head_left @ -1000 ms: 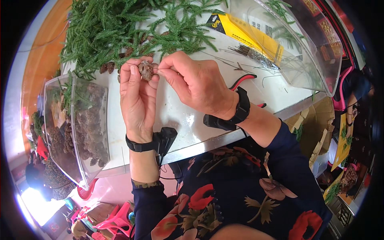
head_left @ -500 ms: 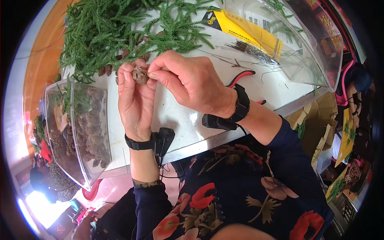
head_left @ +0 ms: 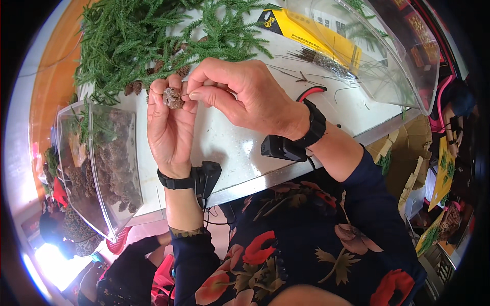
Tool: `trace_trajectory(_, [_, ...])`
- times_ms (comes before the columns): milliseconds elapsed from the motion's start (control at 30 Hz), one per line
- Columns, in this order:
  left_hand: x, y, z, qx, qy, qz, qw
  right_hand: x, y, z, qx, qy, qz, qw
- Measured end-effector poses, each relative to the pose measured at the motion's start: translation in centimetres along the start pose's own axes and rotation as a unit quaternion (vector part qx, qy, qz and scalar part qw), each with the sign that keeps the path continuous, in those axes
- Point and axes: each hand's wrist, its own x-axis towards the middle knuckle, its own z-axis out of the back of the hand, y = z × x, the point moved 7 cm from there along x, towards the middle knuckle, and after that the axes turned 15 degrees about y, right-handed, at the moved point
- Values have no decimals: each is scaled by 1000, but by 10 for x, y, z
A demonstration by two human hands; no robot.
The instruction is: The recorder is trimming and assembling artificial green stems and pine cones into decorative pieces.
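A small brown pine cone (head_left: 172, 99) rests in the fingers of my left hand (head_left: 171, 130), which is closed around it, palm up. From the cone's right side a short length of thin dark wire (head_left: 186, 95) shows. My right hand (head_left: 250, 99) pinches that wire between thumb and forefinger, just right of the cone. How the wire sits on the cone is too small to tell. Under my right wrist, a red and black curved handle (head_left: 312, 92), apparently of pliers, lies on the white table (head_left: 229, 153), partly hidden.
Green artificial sprigs (head_left: 122, 46) heap at the far left, with pine cones (head_left: 135, 87) beneath. A clear bin (head_left: 115, 163) of cones stands left, another clear bin (head_left: 408, 66) right. Near a yellow package (head_left: 306, 30) lie dark wires (head_left: 306, 55). A cardboard box (head_left: 403, 153) is below the table's right edge.
My left hand has shifted slightly left with the cone, which has turned a little. More wire shows between the cone and my right fingers. At lower left, another person has moved.
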Motion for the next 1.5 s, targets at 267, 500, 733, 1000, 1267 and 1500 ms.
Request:
trace_trajectory(267, [3,9,-9,-29,33,28,999,0,2,10,-35,-27,33,998])
trace_trajectory(500, [3,8,-5,-23,22,36,999,2,6,12,-82,-16,36,996])
trace_trajectory(733, [2,10,-9,-77,72,22,994,2,-1,1,25,22,26,999])
trace_trajectory(1000, [1,15,-10,-56,49,42,996,1,9,13,-76,-1,82,994])
trace_trajectory(1267, [1,12,-11,-62,42,33,997,1,-4,5,-6,38,14,999])
trace_trajectory(1500, [2,14,-16,-4,47,60,997,4,0,14,-43,15,52,998])
